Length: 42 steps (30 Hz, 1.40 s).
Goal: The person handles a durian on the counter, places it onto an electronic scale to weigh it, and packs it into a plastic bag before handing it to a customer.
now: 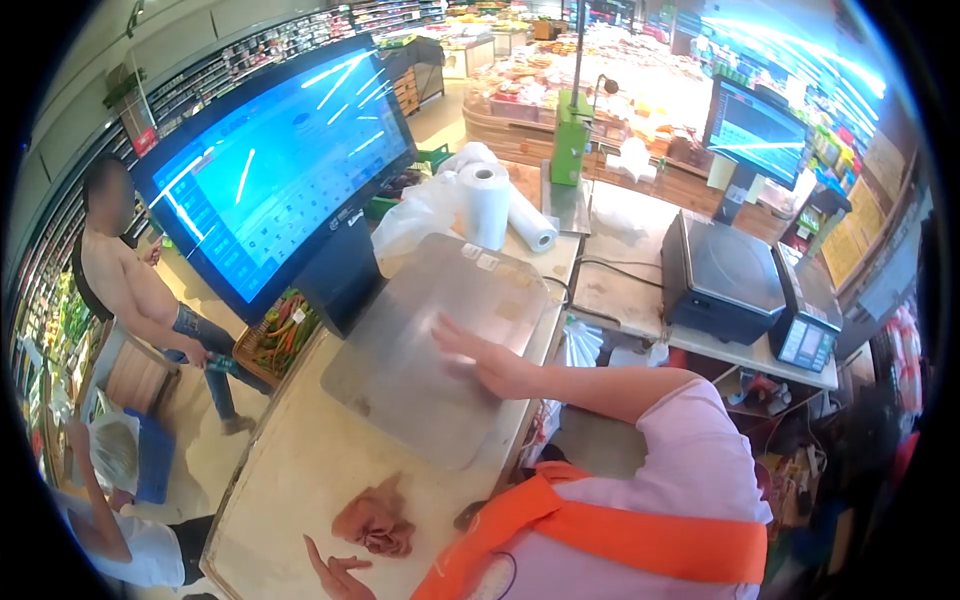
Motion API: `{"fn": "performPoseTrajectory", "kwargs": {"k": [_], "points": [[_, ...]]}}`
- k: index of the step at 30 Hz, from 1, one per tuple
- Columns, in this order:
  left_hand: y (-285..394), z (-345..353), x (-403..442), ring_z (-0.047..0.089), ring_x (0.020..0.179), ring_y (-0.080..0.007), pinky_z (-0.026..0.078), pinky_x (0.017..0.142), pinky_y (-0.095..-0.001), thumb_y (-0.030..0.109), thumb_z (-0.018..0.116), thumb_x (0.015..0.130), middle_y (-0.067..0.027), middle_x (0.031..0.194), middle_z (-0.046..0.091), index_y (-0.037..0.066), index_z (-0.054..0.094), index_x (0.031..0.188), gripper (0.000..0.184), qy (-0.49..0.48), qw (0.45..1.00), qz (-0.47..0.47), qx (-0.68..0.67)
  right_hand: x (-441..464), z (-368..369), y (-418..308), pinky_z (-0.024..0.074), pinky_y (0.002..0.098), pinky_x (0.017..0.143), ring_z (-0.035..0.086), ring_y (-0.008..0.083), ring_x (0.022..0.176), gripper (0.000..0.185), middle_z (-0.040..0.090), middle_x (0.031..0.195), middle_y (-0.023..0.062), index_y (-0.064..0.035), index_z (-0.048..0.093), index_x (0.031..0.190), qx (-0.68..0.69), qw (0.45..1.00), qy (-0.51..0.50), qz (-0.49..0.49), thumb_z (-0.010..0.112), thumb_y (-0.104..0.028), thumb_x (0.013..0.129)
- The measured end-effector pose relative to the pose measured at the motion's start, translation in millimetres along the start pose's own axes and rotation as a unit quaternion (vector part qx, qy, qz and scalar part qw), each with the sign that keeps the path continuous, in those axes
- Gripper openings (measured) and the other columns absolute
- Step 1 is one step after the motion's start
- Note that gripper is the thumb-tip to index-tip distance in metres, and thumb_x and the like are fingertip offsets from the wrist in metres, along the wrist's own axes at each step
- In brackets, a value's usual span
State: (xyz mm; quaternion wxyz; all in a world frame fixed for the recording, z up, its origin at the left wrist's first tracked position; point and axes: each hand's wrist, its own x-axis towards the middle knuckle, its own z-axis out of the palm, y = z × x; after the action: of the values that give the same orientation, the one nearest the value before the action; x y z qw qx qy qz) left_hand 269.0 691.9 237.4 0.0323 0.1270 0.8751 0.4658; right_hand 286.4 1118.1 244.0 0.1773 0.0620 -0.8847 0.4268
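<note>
My right hand [485,362] is stretched out over the wide metal scale plate [400,385], fingers apart and slightly blurred. I cannot tell whether it touches the plate. Nothing shows in its grasp. My left hand [335,575], cut off by the bottom edge, has its fingers spread over the pale counter [275,505]. Just beyond those fingers lies a crumpled reddish-brown piece [375,518], either cloth or thin plastic.
A large touchscreen monitor [285,165] rises behind the plate, beside white bag rolls [485,205]. Another scale [722,268] stands on the right-hand counter [625,215]. Across the counter are a person [125,265] and another person in white [140,545]. Vegetables [285,335] fill a basket.
</note>
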Motion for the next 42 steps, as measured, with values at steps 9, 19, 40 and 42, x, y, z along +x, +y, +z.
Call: {"fn": "performPoseTrajectory", "kwargs": {"k": [9,19,40,42], "points": [[-89.5,74.7,12.6,0.040,0.115,-0.0421,0.037,0.099,-0.0505,0.030,0.064,0.078,-0.0179,0.134,0.039,0.008,0.041,0.132,0.063,0.019,0.925,0.185,0.331,-19.5,30.5,25.4,0.0348,0.0461,0.106,0.040,0.0379,0.128,0.063,0.028,0.150,0.0167,-0.0089,0.037,0.141,-0.120,0.985,0.086,-0.091,0.057,-0.008,0.082],[-90.3,76.7,28.2,0.054,0.090,-0.0299,0.044,0.079,-0.0427,0.010,0.067,0.076,-0.0163,0.097,0.059,0.002,0.061,0.104,0.029,-0.008,0.974,0.013,0.224,-19.4,30.4,21.6,0.0334,0.0468,0.107,0.047,0.0299,0.125,0.032,0.046,0.138,0.0150,-0.0043,0.059,0.115,-0.133,0.977,0.094,-0.138,0.060,-0.012,0.083],[93.3,201.7,-94.5,0.059,0.094,-0.0259,0.049,0.080,-0.0331,0.004,0.063,0.084,-0.0108,0.100,0.061,0.003,0.062,0.103,0.018,0.109,0.991,0.066,-0.033,-119.2,55.8,-4.8,0.0413,0.0348,0.100,0.051,0.0280,0.122,0.060,0.050,0.134,0.0143,-0.0017,0.038,0.140,0.366,0.887,-0.277,0.050,0.060,-0.006,0.084],[86.4,206.1,-114.0,0.058,0.097,-0.0264,0.049,0.081,-0.0337,0.006,0.065,0.084,-0.0114,0.103,0.060,0.004,0.062,0.105,0.022,0.142,0.988,0.057,0.009,-123.1,65.5,11.6,0.0405,0.0359,0.101,0.046,0.0280,0.126,0.067,0.043,0.140,0.0136,-0.0035,0.033,0.143,0.359,0.855,-0.364,0.090,0.063,-0.011,0.084]]}}
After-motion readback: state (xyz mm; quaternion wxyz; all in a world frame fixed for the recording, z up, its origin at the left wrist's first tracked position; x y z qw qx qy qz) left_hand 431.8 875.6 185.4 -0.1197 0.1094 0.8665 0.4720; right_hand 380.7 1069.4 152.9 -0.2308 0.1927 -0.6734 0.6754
